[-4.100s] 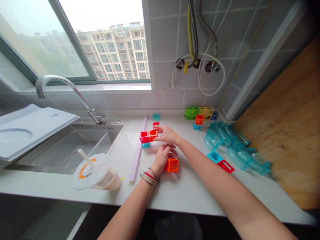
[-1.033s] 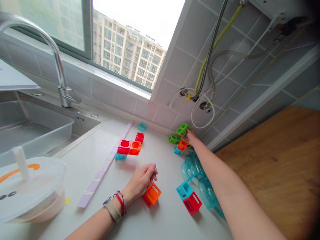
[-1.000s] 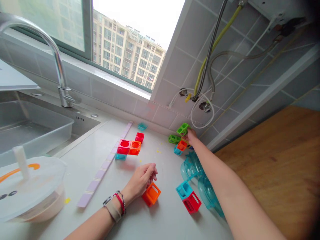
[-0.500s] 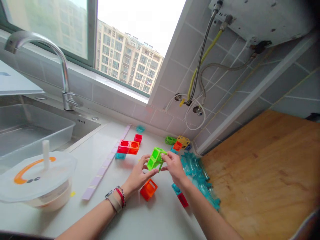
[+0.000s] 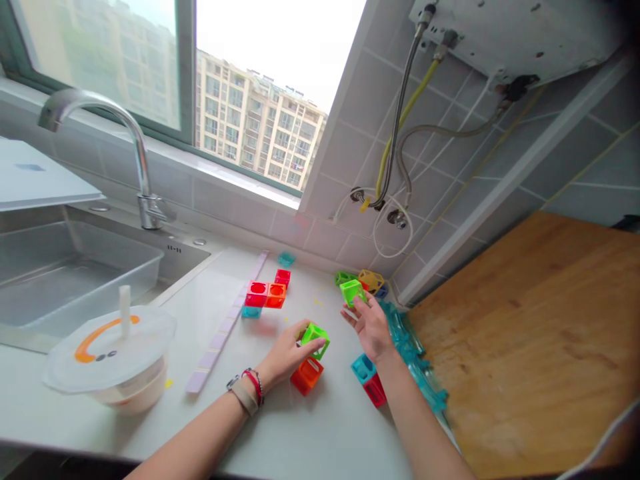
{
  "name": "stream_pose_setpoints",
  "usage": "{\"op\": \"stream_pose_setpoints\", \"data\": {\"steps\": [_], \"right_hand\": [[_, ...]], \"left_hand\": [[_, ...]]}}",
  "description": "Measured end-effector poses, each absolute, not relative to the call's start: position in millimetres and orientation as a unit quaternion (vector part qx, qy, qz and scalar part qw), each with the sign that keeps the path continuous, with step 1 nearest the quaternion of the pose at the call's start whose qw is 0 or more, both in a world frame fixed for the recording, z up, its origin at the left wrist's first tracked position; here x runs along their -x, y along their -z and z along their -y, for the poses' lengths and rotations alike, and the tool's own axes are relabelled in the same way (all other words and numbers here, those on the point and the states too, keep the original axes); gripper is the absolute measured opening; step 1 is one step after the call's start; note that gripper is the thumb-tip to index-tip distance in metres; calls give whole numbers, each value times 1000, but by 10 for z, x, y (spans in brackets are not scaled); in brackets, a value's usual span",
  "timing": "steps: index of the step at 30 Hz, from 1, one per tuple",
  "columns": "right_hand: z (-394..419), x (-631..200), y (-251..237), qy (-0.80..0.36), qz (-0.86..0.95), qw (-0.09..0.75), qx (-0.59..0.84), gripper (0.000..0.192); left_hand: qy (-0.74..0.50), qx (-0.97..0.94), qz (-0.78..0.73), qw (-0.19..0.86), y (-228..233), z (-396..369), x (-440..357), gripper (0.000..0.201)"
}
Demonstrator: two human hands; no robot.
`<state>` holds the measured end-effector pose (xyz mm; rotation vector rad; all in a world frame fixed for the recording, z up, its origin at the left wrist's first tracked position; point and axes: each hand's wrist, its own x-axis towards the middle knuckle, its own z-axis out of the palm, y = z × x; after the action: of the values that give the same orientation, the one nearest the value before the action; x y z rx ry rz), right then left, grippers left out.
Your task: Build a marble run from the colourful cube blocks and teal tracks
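My left hand [image 5: 289, 351] is closed on a green hollow cube block [image 5: 315, 339], just above an orange block [image 5: 307, 375] on the counter. Farther right and higher, my right hand [image 5: 371, 328] grips a second green cube block [image 5: 352, 292] between thumb and fingers. Below the right hand, a blue block [image 5: 363, 368] and a red block [image 5: 375, 390] sit joined end to end. Left of my hands stands a joined group with a red block [image 5: 257, 293], an orange block [image 5: 275, 295] and a blue block [image 5: 251, 311].
Yellow [image 5: 371, 280] and green blocks lie in the back corner, with teal translucent pieces [image 5: 407, 347] along the wooden board [image 5: 525, 353]. A purple strip [image 5: 215, 343] crosses the counter. At left are a lidded bowl [image 5: 113, 353], a sink [image 5: 185, 259] and a faucet [image 5: 145, 173].
The green piece that both hands held together is now in two parts, one in each hand. My right hand moved up and away to the right. The view shifted slightly.
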<state>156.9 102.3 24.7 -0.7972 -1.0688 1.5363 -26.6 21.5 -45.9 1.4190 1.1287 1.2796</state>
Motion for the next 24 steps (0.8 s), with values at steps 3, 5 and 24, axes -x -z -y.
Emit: {"op": "stream_pose_setpoints", "data": {"steps": [3,5,24], "right_hand": [[-1154,-1454,-266,-655,477,493,318,50],[-1236,-1318,-196,-674,509,433,314,53],[-1565,-474,375,-589,673,338,294,63]], "left_hand": [[-503,-576,-425,484,467,-196,269,38],[-482,-588,-385,523,473,-182,274,38],[-489,-619,-391,474,409,-163,281,35]]}}
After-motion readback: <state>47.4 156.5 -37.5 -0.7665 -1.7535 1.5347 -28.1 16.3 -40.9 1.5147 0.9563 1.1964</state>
